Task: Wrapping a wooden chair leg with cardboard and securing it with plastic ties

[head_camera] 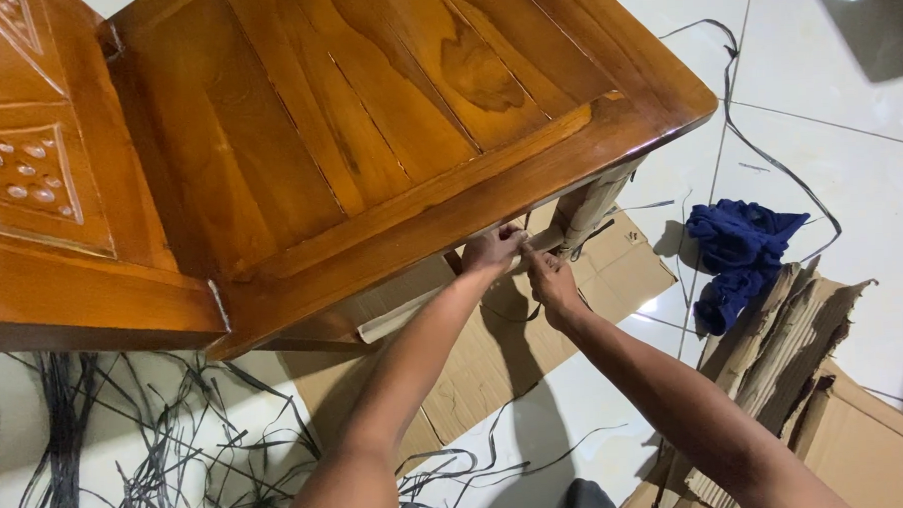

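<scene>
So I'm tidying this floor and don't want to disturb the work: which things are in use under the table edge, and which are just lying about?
In use:
left hand
right hand
cardboard wrap on the table leg
wooden table

Lying about:
blue cloth
black straps
flat cardboard on the floor
torn cardboard at right

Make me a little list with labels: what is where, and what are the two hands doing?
Furniture: wooden table, glossy brown, seen from above
Left hand: under the table edge, on the cardboard wrap around a leg
Right hand: beside it, fingers on the same wrap
Under the table: flat cardboard on the white tile floor
Right side: blue cloth, torn cardboard
Lower left: pile of black straps
Whether either hand grips tightly: cannot tell
</scene>
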